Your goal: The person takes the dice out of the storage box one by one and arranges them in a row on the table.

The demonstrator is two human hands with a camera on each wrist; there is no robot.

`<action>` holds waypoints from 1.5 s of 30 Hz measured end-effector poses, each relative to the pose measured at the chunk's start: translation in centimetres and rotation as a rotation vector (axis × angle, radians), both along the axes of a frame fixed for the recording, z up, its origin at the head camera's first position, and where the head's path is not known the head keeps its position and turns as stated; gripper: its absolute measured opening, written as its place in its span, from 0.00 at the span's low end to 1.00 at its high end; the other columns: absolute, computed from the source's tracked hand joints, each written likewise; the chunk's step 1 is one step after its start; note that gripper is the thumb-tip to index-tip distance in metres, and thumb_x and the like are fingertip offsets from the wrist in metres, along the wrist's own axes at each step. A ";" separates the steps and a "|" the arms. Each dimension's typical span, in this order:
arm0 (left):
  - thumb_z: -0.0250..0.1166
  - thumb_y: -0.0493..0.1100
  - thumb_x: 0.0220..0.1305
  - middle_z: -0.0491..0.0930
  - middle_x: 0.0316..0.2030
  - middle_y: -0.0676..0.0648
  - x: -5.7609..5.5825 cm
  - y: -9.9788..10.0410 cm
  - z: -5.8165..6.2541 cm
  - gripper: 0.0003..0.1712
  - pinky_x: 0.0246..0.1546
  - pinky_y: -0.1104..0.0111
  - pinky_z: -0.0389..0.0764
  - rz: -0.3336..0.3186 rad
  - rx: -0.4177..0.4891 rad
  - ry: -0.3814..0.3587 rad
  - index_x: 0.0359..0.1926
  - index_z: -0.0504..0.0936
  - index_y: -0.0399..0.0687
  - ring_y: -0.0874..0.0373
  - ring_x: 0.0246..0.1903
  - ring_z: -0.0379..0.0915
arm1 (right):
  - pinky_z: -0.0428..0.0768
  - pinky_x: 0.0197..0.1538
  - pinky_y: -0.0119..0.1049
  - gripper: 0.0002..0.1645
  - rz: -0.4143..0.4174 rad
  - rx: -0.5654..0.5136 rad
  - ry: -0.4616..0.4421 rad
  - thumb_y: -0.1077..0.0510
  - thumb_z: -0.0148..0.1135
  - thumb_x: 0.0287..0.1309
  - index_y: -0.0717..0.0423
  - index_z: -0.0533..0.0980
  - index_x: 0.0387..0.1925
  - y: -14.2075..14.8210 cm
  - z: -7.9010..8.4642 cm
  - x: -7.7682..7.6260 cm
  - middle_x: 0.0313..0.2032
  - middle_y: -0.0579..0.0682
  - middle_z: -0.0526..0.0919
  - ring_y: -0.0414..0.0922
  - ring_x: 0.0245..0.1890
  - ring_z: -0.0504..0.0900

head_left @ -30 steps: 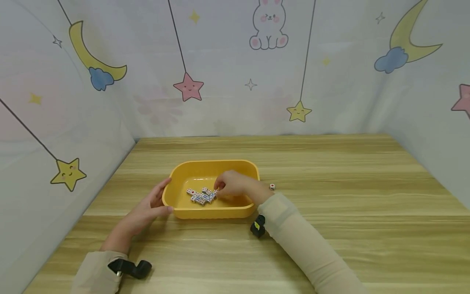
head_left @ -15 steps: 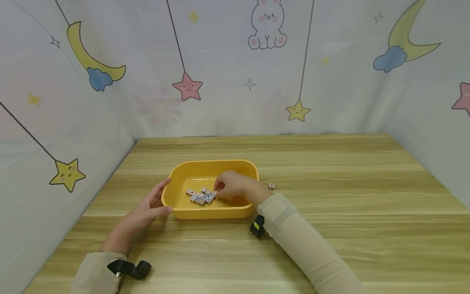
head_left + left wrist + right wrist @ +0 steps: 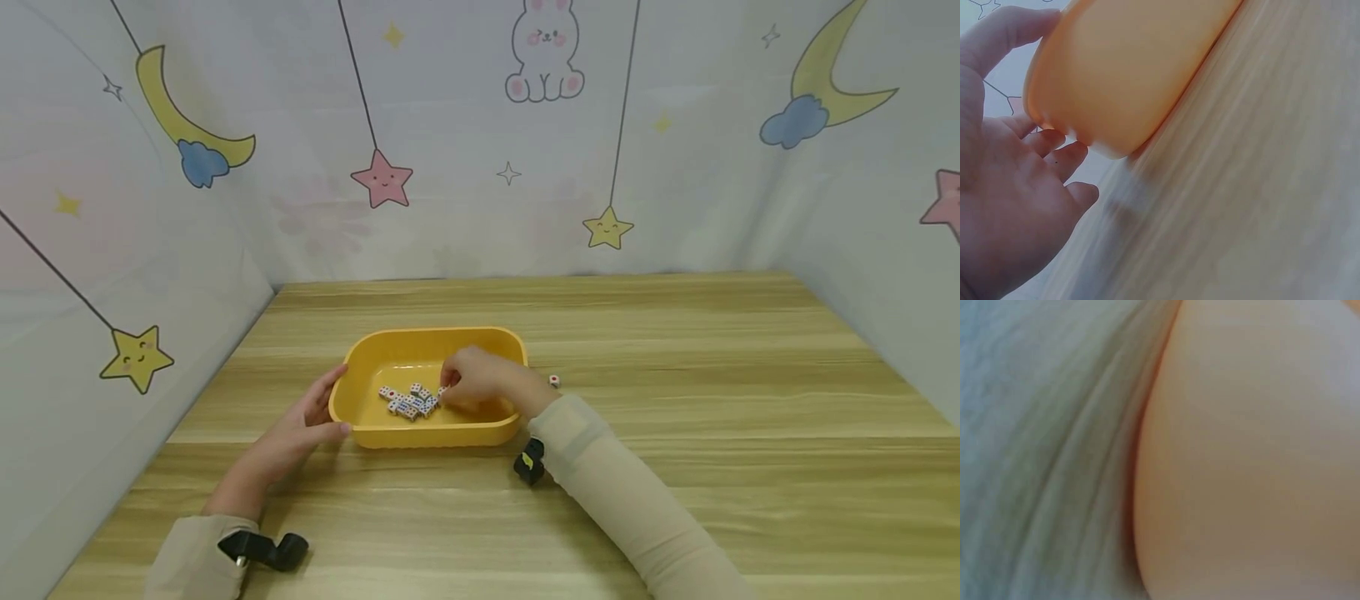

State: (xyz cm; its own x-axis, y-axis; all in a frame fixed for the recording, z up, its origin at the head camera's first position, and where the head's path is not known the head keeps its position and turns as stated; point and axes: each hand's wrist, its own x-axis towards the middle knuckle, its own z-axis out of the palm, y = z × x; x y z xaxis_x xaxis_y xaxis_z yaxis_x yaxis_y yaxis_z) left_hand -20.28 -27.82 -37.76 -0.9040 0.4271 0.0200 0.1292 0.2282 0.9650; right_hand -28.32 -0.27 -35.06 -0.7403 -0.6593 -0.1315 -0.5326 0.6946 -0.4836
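In the head view a yellow plastic basin [image 3: 438, 436] rests on the wooden table, with a cluster of small white dice [image 3: 408, 406] on its floor. My left hand [image 3: 303, 421] grips the basin's left end, thumb near the front corner and fingers around the side. The left wrist view shows that thumb at the rim and fingertips against the outer wall. Inside the basin, my right hand [image 3: 477, 377] pinches a die [image 3: 442, 392] at the right edge of the cluster; its fingertips are partly hidden. Only the basin's outer wall [image 3: 1241, 456] and the tabletop fill the right wrist view.
One loose die [image 3: 554, 382] with a red dot lies on the table [image 3: 675, 400] just right of the basin, close to my right forearm. Behind the table hangs a pale cloth [image 3: 450, 233] printed with stars, moons and a rabbit.
My right hand shifts very slightly up and right, and the die at its fingertips moves with it. The left hand and basin stay in place.
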 end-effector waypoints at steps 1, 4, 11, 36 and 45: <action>0.60 0.36 0.56 0.35 0.69 0.39 0.0 0.0 0.0 0.49 0.51 0.84 0.62 0.001 -0.001 0.001 0.69 0.35 0.43 0.40 0.66 0.38 | 0.69 0.32 0.26 0.07 0.002 -0.005 0.003 0.53 0.62 0.51 0.53 0.77 0.29 0.1 0.1 0.0 0.26 0.44 0.76 0.38 0.28 0.70; 0.60 0.36 0.56 0.35 0.69 0.39 0.0 0.0 0.0 0.49 0.51 0.84 0.62 -0.005 0.000 0.006 0.69 0.35 0.43 0.40 0.66 0.38 | 0.70 0.34 0.27 0.08 0.011 -0.020 0.013 0.53 0.61 0.52 0.54 0.77 0.30 0.6 0.7 0.2 0.27 0.44 0.76 0.38 0.29 0.71; 0.59 0.35 0.57 0.34 0.69 0.40 -0.1 -0.1 -0.1 0.49 0.51 0.84 0.62 -0.004 0.004 0.007 0.69 0.35 0.44 0.40 0.66 0.37 | 0.73 0.35 0.28 0.09 0.028 -0.059 0.051 0.50 0.60 0.53 0.51 0.76 0.30 2.0 2.2 0.4 0.28 0.43 0.77 0.38 0.30 0.73; 0.60 0.36 0.56 0.34 0.69 0.40 0.1 0.0 -0.3 0.50 0.51 0.86 0.61 0.005 0.004 0.003 0.69 0.35 0.46 0.42 0.66 0.35 | 0.74 0.34 0.33 0.10 -0.105 -0.181 0.116 0.47 0.60 0.53 0.48 0.75 0.28 10.1 4.6 1.4 0.26 0.43 0.78 0.41 0.28 0.73; 0.58 0.36 0.57 0.34 0.69 0.40 0.0 0.1 -0.4 0.49 0.51 0.85 0.61 0.001 0.000 0.006 0.69 0.35 0.46 0.43 0.66 0.37 | 0.74 0.32 0.34 0.10 -0.156 -0.168 0.127 0.48 0.60 0.53 0.49 0.75 0.26 13.2 3.5 0.9 0.25 0.44 0.77 0.42 0.27 0.72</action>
State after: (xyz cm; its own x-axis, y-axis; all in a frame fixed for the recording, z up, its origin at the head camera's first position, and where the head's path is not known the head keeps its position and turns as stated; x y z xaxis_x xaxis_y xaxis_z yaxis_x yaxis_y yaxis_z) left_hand -20.32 -27.77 -38.14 -0.9041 0.4265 0.0256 0.1348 0.2278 0.9643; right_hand -27.46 12.94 -31.55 -0.8384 -0.5405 0.0704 -0.4890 0.6888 -0.5352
